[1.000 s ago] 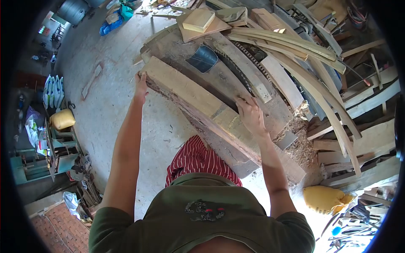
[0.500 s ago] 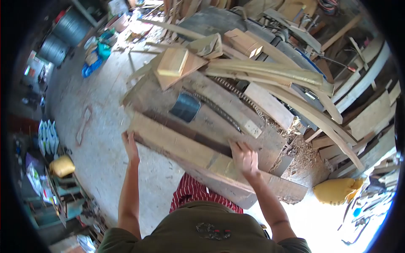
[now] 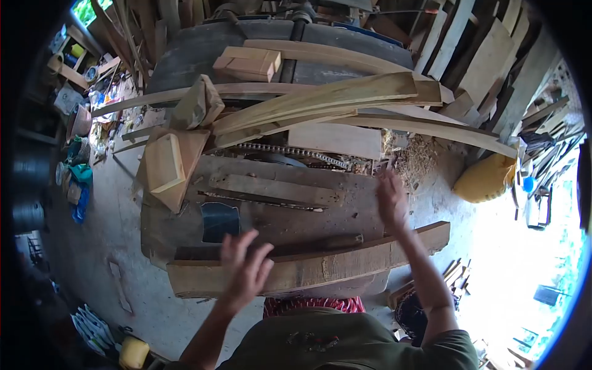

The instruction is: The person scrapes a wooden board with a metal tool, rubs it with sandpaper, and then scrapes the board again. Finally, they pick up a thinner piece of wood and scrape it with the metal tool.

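Note:
A long, slightly curved wooden beam (image 3: pixel 345 262) lies along the near edge of the worktable (image 3: pixel 283 228). My left hand (image 3: pixel 246 265) is over the beam's left part, with its fingers spread and a little blurred, holding nothing. Beyond the beam on the right, my right hand (image 3: pixel 393 197) hovers over the table with fingers stretched forward, nothing visible in it. A dark square patch (image 3: pixel 220 222) shows on the tabletop by my left hand. Farther in lie a thin dark strip (image 3: pixel 265 200) and a flat wooden slat (image 3: pixel 277 189).
Several curved planks (image 3: pixel 320 102) are piled across the far side, near a chain (image 3: pixel 296 151). A wooden block (image 3: pixel 165 163) sits on an angled board at the left. Wood shavings (image 3: pixel 416 157) and a yellow sack (image 3: pixel 484 179) are at the right. Boards lean at the back.
My view has turned, so the table now lies straight across. Both hands have come off the beam; the left moved inward over it, the right reached farther over the table.

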{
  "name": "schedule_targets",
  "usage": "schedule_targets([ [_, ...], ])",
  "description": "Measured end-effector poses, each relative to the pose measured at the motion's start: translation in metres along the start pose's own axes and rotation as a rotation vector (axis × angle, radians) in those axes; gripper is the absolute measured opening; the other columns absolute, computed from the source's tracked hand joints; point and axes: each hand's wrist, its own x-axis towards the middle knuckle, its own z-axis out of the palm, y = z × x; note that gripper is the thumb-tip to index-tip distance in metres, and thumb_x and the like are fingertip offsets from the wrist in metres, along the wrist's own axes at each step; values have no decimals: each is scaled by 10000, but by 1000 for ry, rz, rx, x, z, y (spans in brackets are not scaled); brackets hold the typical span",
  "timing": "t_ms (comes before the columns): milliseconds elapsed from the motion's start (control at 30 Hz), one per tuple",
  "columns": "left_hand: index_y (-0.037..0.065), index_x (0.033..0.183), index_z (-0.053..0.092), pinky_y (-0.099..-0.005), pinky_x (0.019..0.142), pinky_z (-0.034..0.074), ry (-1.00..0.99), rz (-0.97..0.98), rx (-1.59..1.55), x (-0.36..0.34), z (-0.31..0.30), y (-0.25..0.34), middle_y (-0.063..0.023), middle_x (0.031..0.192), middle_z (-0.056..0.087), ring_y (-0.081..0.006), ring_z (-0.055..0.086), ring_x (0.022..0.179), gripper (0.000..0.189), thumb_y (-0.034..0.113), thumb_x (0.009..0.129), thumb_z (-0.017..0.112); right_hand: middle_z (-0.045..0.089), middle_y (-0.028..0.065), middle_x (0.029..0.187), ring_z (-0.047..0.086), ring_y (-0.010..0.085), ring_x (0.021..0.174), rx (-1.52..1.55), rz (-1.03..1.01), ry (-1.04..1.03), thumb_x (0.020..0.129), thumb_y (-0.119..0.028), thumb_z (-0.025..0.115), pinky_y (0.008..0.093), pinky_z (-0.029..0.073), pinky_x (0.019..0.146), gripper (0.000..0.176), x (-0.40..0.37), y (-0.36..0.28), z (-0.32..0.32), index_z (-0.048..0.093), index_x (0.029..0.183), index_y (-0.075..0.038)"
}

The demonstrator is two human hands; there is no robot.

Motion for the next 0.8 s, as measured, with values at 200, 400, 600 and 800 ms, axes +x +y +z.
schedule_targets([
  [200, 138, 1192, 642, -571, 1104, 295, -51, -63, 67, -22, 67, 41, -142, 1319, 499, -328, 497, 1209, 357, 307, 880, 673, 480, 211, 1438, 413, 396, 1366, -354, -40, 3, 926, -73, 525, 505, 338, 1127, 517, 82, 169, 8, 450, 1437, -48],
  [400, 69, 1152, 638, -545, 981, 411, 87, -83, 236, -22, 79, 47, -175, 1166, 577, -388, 559, 1044, 419, 337, 830, 627, 595, 90, 1321, 525, 356, 1249, -50, -193, 194, 896, -108, 550, 482, 425, 1024, 432, 205, 219, 50, 603, 1324, -122],
  [600, 67, 1120, 668, -525, 915, 442, 84, -114, 246, -25, 82, 48, -162, 1143, 583, -389, 568, 1006, 404, 329, 814, 635, 612, 27, 1290, 558, 308, 1139, -161, -144, 138, 810, -89, 625, 484, 441, 951, 435, 258, 233, 86, 667, 1237, -164],
  [800, 74, 1123, 668, -515, 871, 454, 95, -104, 259, -24, 84, 45, -167, 1147, 583, -396, 569, 972, 403, 310, 799, 630, 602, 103, 1120, 565, 282, 1089, -353, -294, 229, 810, -128, 631, 453, 435, 959, 344, 251, 229, 74, 621, 1150, -72],
])
